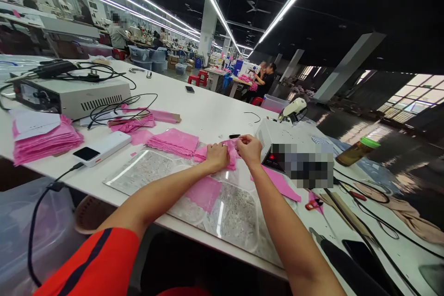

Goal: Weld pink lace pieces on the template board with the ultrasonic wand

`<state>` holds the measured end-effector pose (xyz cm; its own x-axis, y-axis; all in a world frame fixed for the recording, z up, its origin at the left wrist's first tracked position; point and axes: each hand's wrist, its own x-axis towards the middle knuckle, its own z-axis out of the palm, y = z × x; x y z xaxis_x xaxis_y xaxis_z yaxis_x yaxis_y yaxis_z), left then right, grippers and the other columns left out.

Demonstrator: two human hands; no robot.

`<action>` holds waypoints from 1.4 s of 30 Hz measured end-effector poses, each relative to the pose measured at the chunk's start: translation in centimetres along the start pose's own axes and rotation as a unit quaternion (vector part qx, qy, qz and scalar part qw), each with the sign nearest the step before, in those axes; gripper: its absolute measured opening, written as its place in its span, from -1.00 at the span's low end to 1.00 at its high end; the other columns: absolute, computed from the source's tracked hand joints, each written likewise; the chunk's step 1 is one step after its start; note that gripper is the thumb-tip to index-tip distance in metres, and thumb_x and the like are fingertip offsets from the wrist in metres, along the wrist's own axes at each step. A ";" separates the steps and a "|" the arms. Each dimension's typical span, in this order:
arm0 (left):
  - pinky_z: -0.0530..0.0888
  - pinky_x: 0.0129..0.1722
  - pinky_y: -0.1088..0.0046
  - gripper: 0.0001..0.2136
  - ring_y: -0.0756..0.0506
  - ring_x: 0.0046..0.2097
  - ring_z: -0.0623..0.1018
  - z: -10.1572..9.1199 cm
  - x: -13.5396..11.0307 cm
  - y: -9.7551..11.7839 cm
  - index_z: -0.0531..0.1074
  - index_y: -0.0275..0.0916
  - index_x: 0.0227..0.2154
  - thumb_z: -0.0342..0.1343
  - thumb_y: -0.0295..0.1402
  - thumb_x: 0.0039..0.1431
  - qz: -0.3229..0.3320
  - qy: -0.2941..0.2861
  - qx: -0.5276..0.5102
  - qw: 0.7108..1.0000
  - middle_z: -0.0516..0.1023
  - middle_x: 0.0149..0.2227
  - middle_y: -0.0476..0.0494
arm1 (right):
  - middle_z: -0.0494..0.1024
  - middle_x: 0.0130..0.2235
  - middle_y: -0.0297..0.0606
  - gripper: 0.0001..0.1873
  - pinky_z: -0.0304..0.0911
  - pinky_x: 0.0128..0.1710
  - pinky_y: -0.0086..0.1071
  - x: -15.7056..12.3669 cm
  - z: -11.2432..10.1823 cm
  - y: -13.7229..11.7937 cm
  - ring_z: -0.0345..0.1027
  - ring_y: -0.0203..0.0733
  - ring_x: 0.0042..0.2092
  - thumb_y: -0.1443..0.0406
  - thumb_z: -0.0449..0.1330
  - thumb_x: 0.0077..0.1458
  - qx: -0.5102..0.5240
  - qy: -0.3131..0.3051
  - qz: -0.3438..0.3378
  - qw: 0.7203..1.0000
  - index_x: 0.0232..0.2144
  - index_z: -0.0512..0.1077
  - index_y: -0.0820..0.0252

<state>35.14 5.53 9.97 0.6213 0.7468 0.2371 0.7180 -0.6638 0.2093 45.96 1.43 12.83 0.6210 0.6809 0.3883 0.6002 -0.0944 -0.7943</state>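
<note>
My left hand [218,156] bears down with curled fingers on a small stack of pink fabric pieces [200,153]. Just right of it, my right hand [250,149] is closed in a pinch at the edge of a pink piece; the fingertips are small and partly hidden. A thicker pink fabric stack [173,142] lies left of my hands. Nearer to me, a single pink fabric piece [205,193] rests flat on a clear glassy sheet [239,210], below my left forearm.
A grey control box [90,95] with cables stands at the left, near a papered pink stack [46,138] and a white power bank [102,148]. To the right are another box [277,134], red-handled snips [314,204] and a green-lidded bottle [358,151]. Co-workers sit farther back.
</note>
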 end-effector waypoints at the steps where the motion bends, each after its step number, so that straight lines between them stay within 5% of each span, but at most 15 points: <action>1: 0.43 -0.02 0.14 -0.71 -0.14 -0.04 0.48 -0.1 0.0 0.3 0.40 -0.30 -0.07 0.07 -0.20 0.29 0.015 -0.001 0.008 1.000 0.46 -0.05 -0.18 | 0.55 -0.53 -0.28 -0.75 0.32 -0.48 -0.37 -0.4 -1.1 0.6 0.42 -0.21 -0.51 0.23 0.05 -0.12 0.006 0.012 0.018 1.000 -0.42 0.46 0.21; 5: 0.34 0.05 0.08 -0.84 -0.21 0.00 0.45 -0.3 -1.6 1.4 0.43 -0.32 -0.18 0.07 -0.37 0.24 0.134 -0.012 0.026 0.991 0.48 -0.10 -0.24 | 0.54 -0.54 -0.27 -0.74 0.23 -0.56 -0.40 -4.0 -6.3 4.1 0.36 -0.25 -0.58 0.20 0.03 -0.10 -0.005 0.049 0.088 0.995 -0.45 0.44 0.23; 10: 0.14 0.19 0.00 -0.90 -0.23 -0.06 0.44 0.7 -6.6 3.0 0.44 -0.29 -0.30 0.06 -0.47 0.13 0.327 -0.052 0.019 0.943 0.50 -0.20 -0.25 | 0.39 -0.68 -0.34 -0.77 0.10 -0.50 -0.40 -11.6 -11.8 8.4 0.21 -0.29 -0.58 0.17 0.11 -0.16 -0.072 0.057 0.140 0.986 -0.70 0.35 0.18; 17: 0.21 0.18 0.10 -0.85 -0.13 -0.14 0.48 -0.3 -10.9 2.2 0.44 -0.24 -0.25 0.00 -0.45 0.15 0.471 -0.093 -0.035 0.876 0.52 -0.22 -0.15 | 0.37 -0.63 -0.37 -0.77 0.01 -0.44 -0.38 -17.5 -16.1 9.8 0.16 -0.29 -0.54 0.18 0.08 -0.07 -0.250 -0.031 0.161 0.954 -0.66 0.28 0.14; 22: 0.13 0.26 0.18 -0.66 -0.15 0.21 0.34 -1.7 -10.2 -3.7 0.35 -0.19 0.09 -0.16 -0.34 0.35 0.463 -0.105 -0.045 0.879 0.37 0.18 -0.22 | 0.41 -0.56 -0.39 -0.79 0.08 -0.41 -0.37 -18.0 -16.6 8.9 0.27 -0.24 -0.49 0.11 0.12 -0.04 -0.239 -0.023 0.134 0.961 -0.41 0.36 0.11; 27: -0.03 0.30 0.00 -0.49 -0.24 0.38 -0.03 -1.2 -11.0 -7.4 -0.06 -0.08 0.34 -0.26 -0.09 0.39 0.348 -0.187 0.051 0.917 -0.05 0.38 -0.15 | 0.49 -0.47 -0.34 -0.79 0.13 -0.38 -0.36 -15.9 -16.3 8.6 0.29 -0.27 -0.49 0.12 0.12 -0.04 -0.195 -0.007 0.107 0.975 -0.43 0.38 0.12; 31: -0.13 0.31 0.00 -0.43 -0.23 0.40 -0.13 -0.3 -12.8 -5.7 -0.27 -0.09 0.36 -0.33 -0.03 0.39 0.290 -0.193 0.076 0.934 -0.17 0.39 -0.15 | 0.52 -0.44 -0.33 -0.81 0.14 -0.39 -0.37 -14.0 -16.2 8.7 0.32 -0.27 -0.49 0.14 0.10 -0.02 -0.185 0.008 0.098 0.978 -0.44 0.40 0.12; 35: -0.08 0.28 -0.06 -0.42 -0.27 0.39 -0.09 -0.1 -13.2 -4.0 -0.19 -0.11 0.36 -0.28 -0.02 0.38 0.318 -0.185 0.056 0.928 -0.10 0.38 -0.23 | 0.52 -0.48 -0.34 -0.81 0.11 -0.40 -0.38 -13.4 -16.5 9.4 0.32 -0.25 -0.47 0.16 0.09 0.00 -0.213 -0.014 0.100 0.972 -0.47 0.42 0.11; 38: 0.07 0.24 -0.07 -0.52 -0.29 0.34 0.10 -0.4 -11.0 -2.8 0.12 -0.16 0.27 -0.16 -0.13 0.37 0.342 -0.130 0.011 0.931 0.14 0.31 -0.32 | 0.53 -0.48 -0.33 -0.82 0.12 -0.38 -0.37 -12.8 -16.5 10.5 0.33 -0.24 -0.45 0.20 0.08 0.01 -0.218 -0.004 0.086 0.972 -0.47 0.43 0.12; 42: 0.37 0.06 0.18 -0.74 -0.19 0.04 0.46 -0.2 -5.3 1.0 0.45 -0.28 -0.05 -0.02 -0.32 0.30 0.328 -0.098 -0.057 0.938 0.46 0.00 -0.29 | 0.55 -0.38 -0.25 -0.81 0.18 -0.33 -0.35 -10.5 -15.3 11.8 0.34 -0.22 -0.39 0.28 0.06 0.00 -0.212 0.011 0.020 0.977 -0.40 0.47 0.15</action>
<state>32.50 0.90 9.08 0.9713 0.1625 0.1738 0.1303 -0.9745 0.1825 54.24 -17.99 6.53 0.6563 0.6550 0.3745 0.7271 -0.4165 -0.5457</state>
